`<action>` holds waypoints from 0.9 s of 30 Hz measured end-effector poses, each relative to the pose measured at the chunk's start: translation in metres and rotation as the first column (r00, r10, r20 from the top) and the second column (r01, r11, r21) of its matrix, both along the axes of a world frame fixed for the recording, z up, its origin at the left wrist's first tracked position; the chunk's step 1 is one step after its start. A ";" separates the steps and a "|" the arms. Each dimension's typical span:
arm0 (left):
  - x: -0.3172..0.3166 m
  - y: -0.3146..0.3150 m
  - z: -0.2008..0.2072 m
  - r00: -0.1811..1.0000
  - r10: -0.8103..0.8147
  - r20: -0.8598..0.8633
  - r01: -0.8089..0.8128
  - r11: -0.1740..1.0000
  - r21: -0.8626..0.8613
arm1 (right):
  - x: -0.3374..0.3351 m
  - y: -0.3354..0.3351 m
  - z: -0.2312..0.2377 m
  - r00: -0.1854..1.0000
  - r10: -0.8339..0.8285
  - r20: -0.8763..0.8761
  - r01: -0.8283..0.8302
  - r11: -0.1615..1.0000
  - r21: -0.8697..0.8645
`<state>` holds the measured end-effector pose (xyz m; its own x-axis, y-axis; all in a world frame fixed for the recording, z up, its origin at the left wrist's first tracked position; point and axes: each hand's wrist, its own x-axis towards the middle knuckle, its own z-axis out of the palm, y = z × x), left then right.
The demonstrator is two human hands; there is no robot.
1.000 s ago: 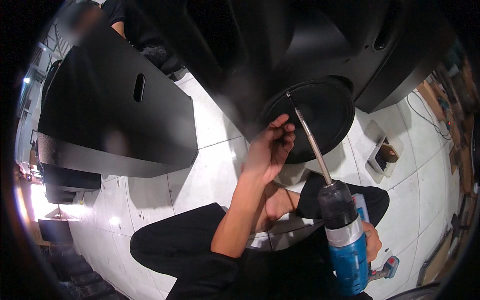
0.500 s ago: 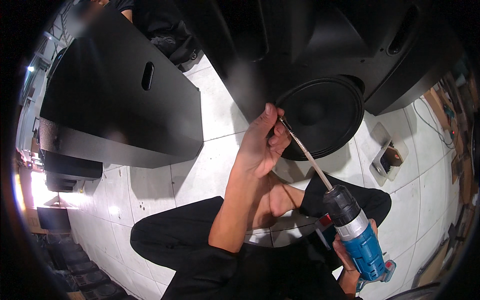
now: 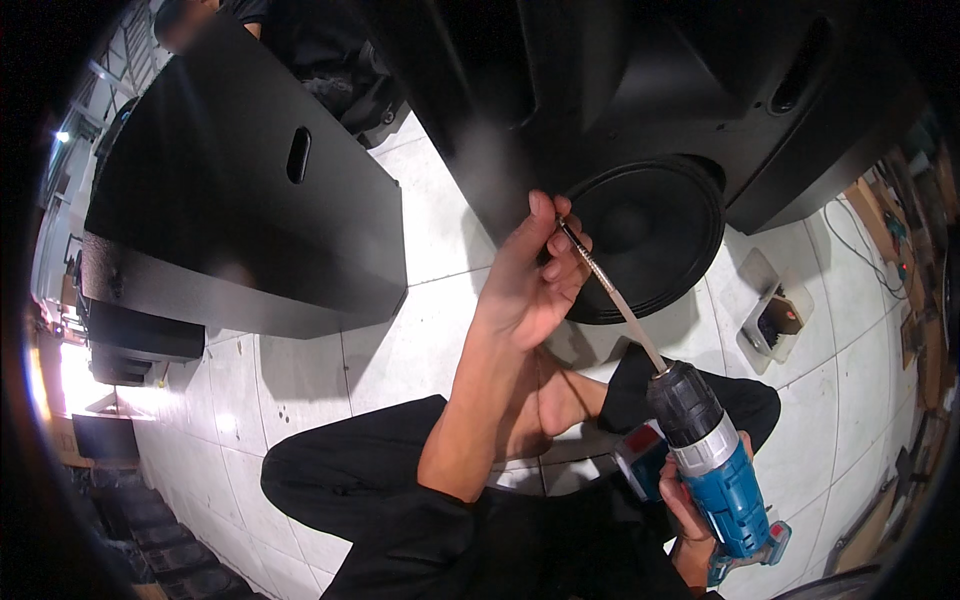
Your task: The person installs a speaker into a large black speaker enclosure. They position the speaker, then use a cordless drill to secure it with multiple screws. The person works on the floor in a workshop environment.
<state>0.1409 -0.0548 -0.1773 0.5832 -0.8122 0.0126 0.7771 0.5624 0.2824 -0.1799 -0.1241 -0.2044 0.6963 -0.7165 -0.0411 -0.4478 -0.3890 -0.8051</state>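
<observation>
In my right hand (image 3: 688,515) is a blue cordless drill (image 3: 728,490) with a black chuck, its fingers wrapped round the grip. A long thin driver bit (image 3: 628,315) runs from the chuck up and left to my left hand (image 3: 535,285). The left thumb and fingers close round the bit's far end; whether a small screw sits at that tip I cannot tell. Just beyond the left fingers, a round black speaker cone (image 3: 645,235) is set in a large black cabinet (image 3: 620,110). The bit's tip overlaps the cone's near left edge in view.
Another big black cabinet (image 3: 250,190) with a handle slot stands at left. A clear plastic box (image 3: 765,340) with small dark things inside lies tilted on the white tiles, right of the cone. A cable (image 3: 865,245) and boxes line the right side. Another person (image 3: 330,55) is behind the cabinets.
My left hand and the bit's tip have shifted slightly up and right. The drill has turned a little in my right hand, showing more of its battery.
</observation>
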 end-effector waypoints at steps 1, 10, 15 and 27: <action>0.001 -0.003 0.001 1.000 0.000 0.017 0.000 1.000 -0.009 | 0.002 0.002 -0.002 1.000 0.005 0.022 -0.005 1.000 -0.013; 0.007 -0.023 0.040 0.954 0.062 0.292 -0.065 0.998 0.001 | 0.031 0.040 -0.025 0.850 0.137 0.509 0.174 0.838 -0.516; 0.014 -0.023 0.041 0.945 0.067 0.321 -0.077 0.997 0.018 | 0.068 0.053 -0.040 0.725 -0.066 0.685 0.529 0.691 -0.493; 0.016 -0.025 0.042 0.930 0.093 0.356 -0.130 0.988 0.081 | 0.055 0.032 0.008 0.816 0.248 0.522 -0.110 0.954 -0.281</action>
<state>0.1573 -0.0802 -0.1350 0.6436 -0.7497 0.1538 0.5524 0.5941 0.5847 -0.1248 -0.0919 -0.1963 0.6702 -0.5179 0.5316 0.1339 -0.6202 -0.7730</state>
